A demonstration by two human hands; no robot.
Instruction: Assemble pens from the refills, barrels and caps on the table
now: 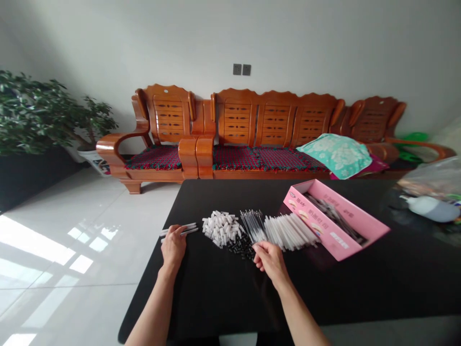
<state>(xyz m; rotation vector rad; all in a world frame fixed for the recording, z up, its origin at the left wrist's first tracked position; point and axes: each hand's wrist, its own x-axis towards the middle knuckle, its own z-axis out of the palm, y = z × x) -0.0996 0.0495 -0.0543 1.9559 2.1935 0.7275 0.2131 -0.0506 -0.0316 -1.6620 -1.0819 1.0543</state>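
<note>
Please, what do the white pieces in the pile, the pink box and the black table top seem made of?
The white pieces look like moulded plastic: uniform shapes, slight sheen. The pink box looks like printed card: thin flat walls, matt face. The black table top looks glossy, perhaps glass or laminate: it reflects the box; which one is unclear.

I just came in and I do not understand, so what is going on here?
A person works at a black table. The left hand holds white pens. The right hand is beside small black parts and thin refills. White caps and white tubes lie in piles near a pink box.
</note>
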